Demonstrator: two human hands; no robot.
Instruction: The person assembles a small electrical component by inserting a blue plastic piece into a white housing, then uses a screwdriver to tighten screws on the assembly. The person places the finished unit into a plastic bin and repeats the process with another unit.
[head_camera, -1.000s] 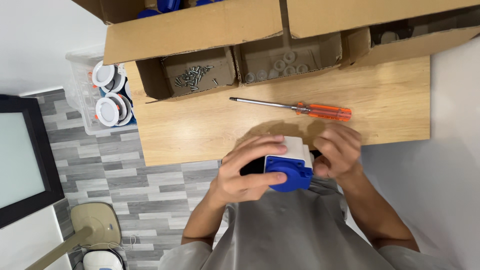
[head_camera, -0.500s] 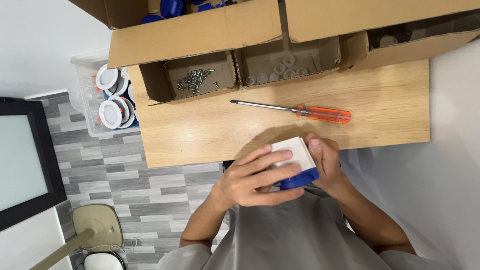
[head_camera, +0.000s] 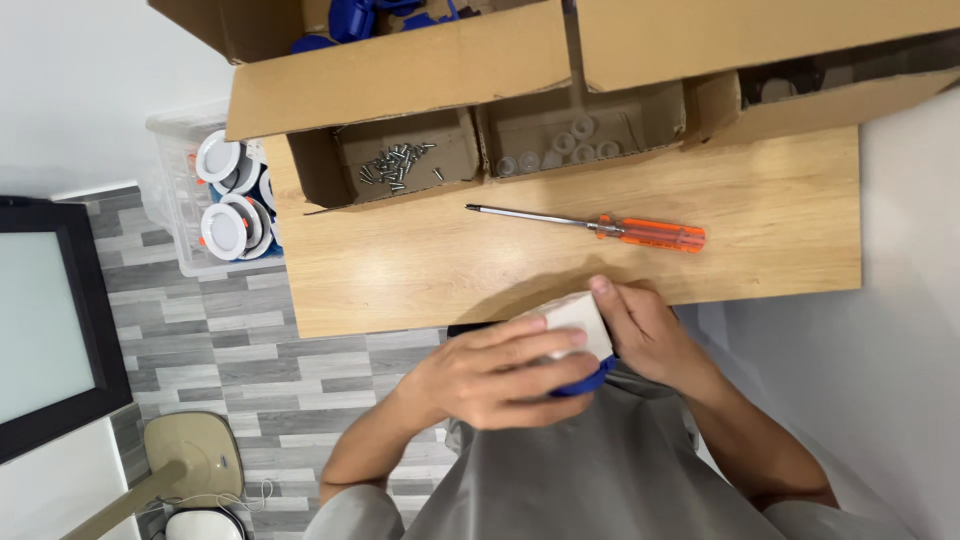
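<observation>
Both my hands hold a white box-shaped part with a blue piece (head_camera: 578, 322) close to my body, just off the near edge of the wooden table (head_camera: 780, 235). My left hand (head_camera: 495, 372) wraps over its front and bottom, fingers curled across the white face. My right hand (head_camera: 645, 330) grips its right side, with a finger on the top corner. The blue piece shows only as a rim under my left fingers. An orange-handled screwdriver (head_camera: 590, 226) lies on the table beyond my hands, untouched.
Open cardboard boxes line the table's far edge: one with loose screws (head_camera: 396, 164), one with small clear rings (head_camera: 565, 140), one further right (head_camera: 800, 95). A clear bin of round white fittings (head_camera: 225, 205) stands on the floor at left, beside a dark-framed panel (head_camera: 45, 320).
The part has been turned in my hands: its blue piece faced up before, now the white face is up and the blue is mostly hidden. My hands have shifted slightly lower and closer together.
</observation>
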